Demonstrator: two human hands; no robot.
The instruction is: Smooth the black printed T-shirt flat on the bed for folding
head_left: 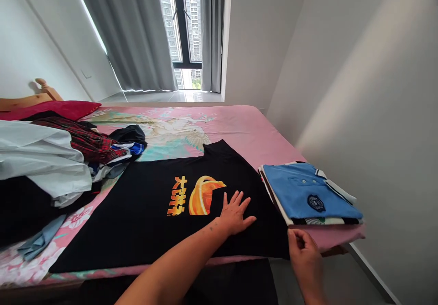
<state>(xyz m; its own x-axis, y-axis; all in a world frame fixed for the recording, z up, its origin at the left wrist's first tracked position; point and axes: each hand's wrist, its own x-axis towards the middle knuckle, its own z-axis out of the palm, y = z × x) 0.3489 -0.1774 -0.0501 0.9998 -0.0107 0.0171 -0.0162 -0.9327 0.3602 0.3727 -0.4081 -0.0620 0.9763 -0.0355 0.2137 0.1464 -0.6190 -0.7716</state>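
Observation:
A black T-shirt (143, 223) with an orange and yellow print lies spread flat across the bed, its neck end toward the right. My left hand (235, 214) rests on the shirt beside the print, fingers spread and palm down. At the shirt's near right corner, my right hand (305, 252) pinches the black fabric edge between thumb and fingers. Close to that hand, a folded blue polo shirt (290, 195) with a dark badge tops a stack of folded clothes.
A loose heap of clothes, with a white garment (44, 154) and a red plaid piece (85, 141), lies at the left. The pink floral bedsheet (236, 122) covers the bed. A grey wall (393, 113) stands close on the right; curtains (130, 31) hang behind.

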